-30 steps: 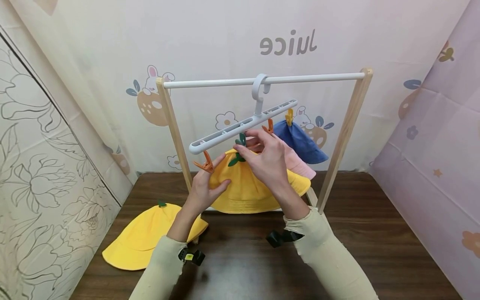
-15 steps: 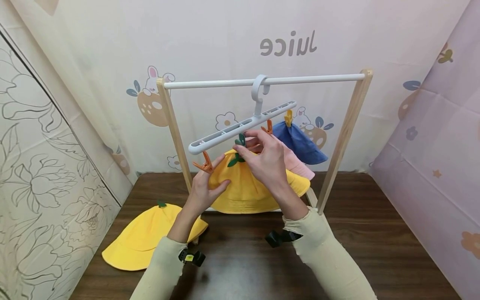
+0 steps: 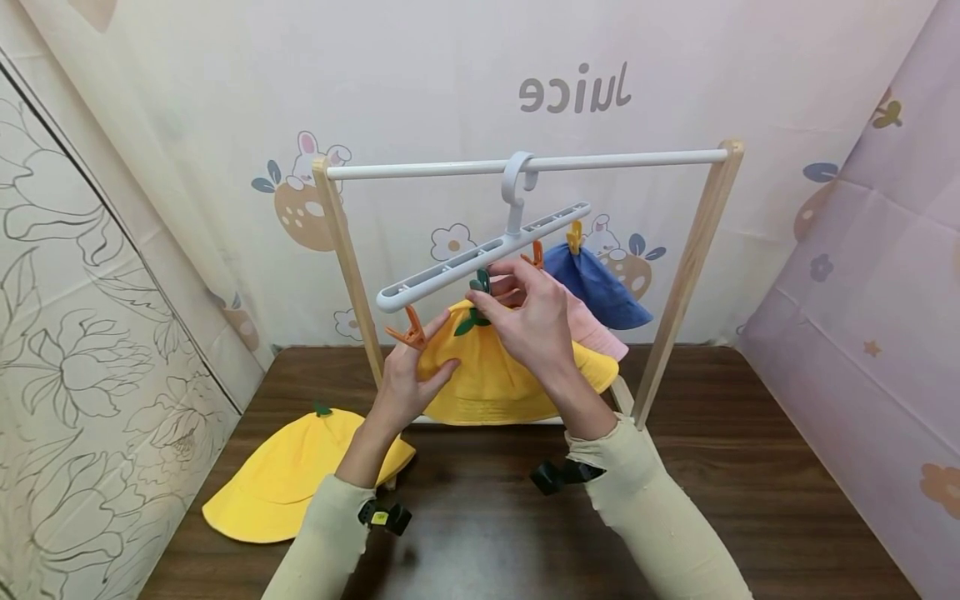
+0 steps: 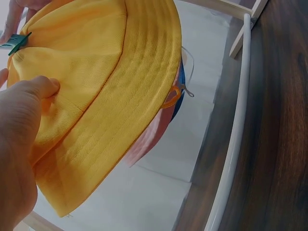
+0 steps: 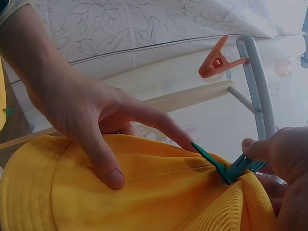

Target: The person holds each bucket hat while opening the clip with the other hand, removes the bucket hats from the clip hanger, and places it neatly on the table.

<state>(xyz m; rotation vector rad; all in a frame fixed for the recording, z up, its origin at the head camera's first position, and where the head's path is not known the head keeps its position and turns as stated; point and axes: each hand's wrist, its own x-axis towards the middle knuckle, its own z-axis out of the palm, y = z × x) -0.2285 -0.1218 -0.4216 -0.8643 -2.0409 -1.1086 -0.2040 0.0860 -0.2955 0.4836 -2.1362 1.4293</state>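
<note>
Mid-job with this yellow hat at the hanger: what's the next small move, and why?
I'd probably ease the pinch of the right hand on the green clip, so it grips alone: the clip sits at the top of the held yellow hat, and the left hand steadies the hat's side.

1 word legible: grey "Juice" (image 3: 575, 88), mirror-reversed, on the curtain (image 3: 420, 92) beyond and above the right hand (image 3: 534, 321). Yellow label (image 3: 380, 517) on the wrist strap (image 3: 367, 511) below the left hand (image 3: 408, 375): unreadable.

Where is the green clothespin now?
In the head view, the green clothespin is near the centre, below the hanger, pinched by the right hand at the top of the upper yellow hat.
</note>
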